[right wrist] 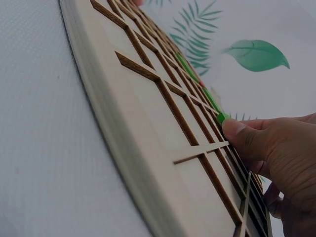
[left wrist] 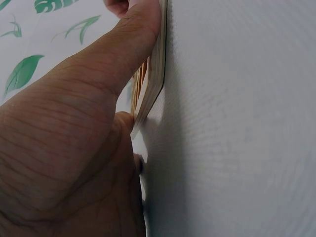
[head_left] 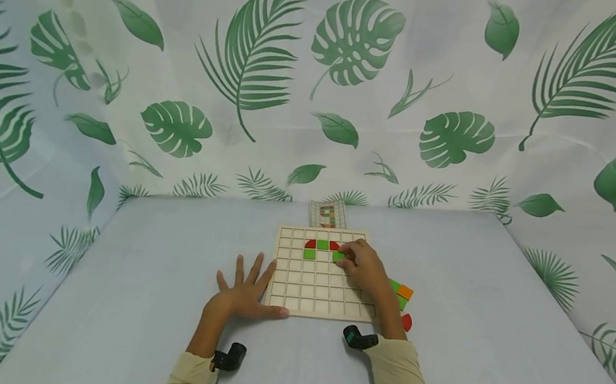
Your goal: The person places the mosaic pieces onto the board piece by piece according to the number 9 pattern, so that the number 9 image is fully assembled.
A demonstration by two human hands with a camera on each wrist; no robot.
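A wooden grid board [head_left: 305, 293] lies on the table, its cells divided by thin raised strips. My left hand [head_left: 241, 297] lies spread at its lower left corner, index finger along the left side and thumb [left wrist: 140, 29] on the front edge. Over the board's upper right part, my right hand [head_left: 364, 268] pinches a green square tile [head_left: 338, 257] at a cell just below a red rounded tile [head_left: 334, 246]. The thumb [right wrist: 234, 129] meets that tile's edge in the right wrist view. Another green tile [head_left: 322, 244], a red rounded tile [head_left: 310, 243] and a green tile [head_left: 309, 254] sit in cells to the left.
Behind the board stands a small pattern card [head_left: 328, 214] with a coloured figure on a grid. Loose tiles lie right of the board, partly behind the right forearm: an orange one [head_left: 405, 292], green ones and a red one [head_left: 406, 322]. Leaf-printed cloth surrounds the table.
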